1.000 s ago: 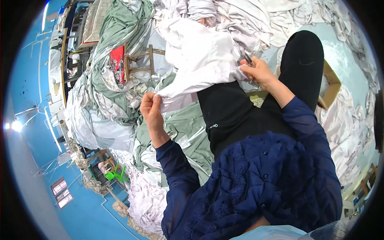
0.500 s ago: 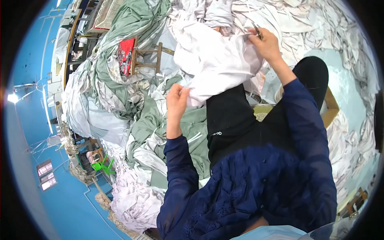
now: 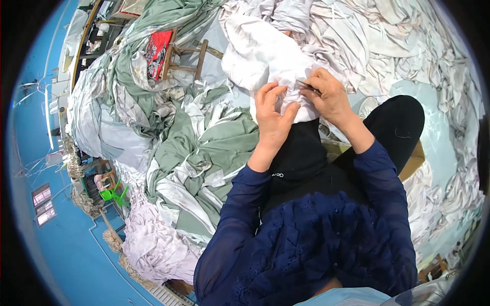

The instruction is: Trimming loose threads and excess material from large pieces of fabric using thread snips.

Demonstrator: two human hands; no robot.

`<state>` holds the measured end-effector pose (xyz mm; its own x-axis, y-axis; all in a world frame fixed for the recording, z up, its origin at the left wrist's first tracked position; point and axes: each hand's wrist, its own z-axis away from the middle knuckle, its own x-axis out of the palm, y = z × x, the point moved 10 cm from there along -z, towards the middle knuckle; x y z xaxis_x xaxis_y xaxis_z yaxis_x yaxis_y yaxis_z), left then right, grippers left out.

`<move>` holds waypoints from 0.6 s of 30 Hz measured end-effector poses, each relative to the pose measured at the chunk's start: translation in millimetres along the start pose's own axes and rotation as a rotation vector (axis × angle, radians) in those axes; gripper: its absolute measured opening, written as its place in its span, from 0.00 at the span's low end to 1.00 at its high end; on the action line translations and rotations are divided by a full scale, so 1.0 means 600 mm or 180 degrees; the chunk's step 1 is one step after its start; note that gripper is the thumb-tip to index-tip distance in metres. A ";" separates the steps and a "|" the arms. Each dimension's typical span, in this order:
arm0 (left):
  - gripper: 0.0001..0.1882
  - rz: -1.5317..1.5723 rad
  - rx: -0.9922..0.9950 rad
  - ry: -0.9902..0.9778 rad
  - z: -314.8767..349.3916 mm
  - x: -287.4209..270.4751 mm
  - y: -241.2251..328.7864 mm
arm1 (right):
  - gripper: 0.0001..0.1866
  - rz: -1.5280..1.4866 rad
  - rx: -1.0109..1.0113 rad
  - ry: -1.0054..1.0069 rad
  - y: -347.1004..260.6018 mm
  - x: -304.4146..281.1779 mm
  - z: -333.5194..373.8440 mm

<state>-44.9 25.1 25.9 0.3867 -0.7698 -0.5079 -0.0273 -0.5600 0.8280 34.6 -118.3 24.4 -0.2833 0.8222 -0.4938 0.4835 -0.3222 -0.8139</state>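
Observation:
A white cloth [image 3: 255, 46] drapes over my left thigh, bunched and wrinkled at its near edge. My left hand [image 3: 273, 113] curls over that edge, thumb and fingers gathering the fabric. Close beside it on the right, my right hand [image 3: 329, 97] is closed round small dark thread snips [image 3: 310, 88], which lie across its fingers against the cloth. The fingertips of both hands are partly lost in the folds, so whether the blades touch a thread cannot be seen.
Heaps of green and white cloth [image 3: 204, 148] lie to my left, near a wooden stool frame [image 3: 196, 60] and a red printed cloth [image 3: 159, 53]. Whitish fabric [image 3: 388, 41] spreads ahead and right. Farther left stands a green chair [image 3: 118, 194] by a blue wall [image 3: 76, 245].
Both hands have come together over my thigh, the left moving right and the right moving left and nearer. The cloth, stretched between them before, is now bunched.

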 end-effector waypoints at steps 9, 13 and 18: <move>0.24 -0.0234 0.0117 0.0093 -0.006 0.000 0.016 | 0.05 -0.0104 0.0202 -0.0055 -0.016 -0.014 0.004; 0.14 -0.0996 0.0568 0.0255 -0.007 0.005 0.058 | 0.05 -0.0071 0.0179 -0.0188 -0.023 -0.017 0.017; 0.08 -0.0758 0.0693 0.0422 0.002 0.000 0.055 | 0.09 -0.0512 0.0856 -0.1113 -0.004 0.018 0.047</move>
<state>-46.8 6.6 52.8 0.5218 -0.5711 -0.6337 -0.1122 -0.7823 0.6127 7.0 -121.7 12.7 -0.6214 0.6791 -0.3909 0.1919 -0.3518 -0.9162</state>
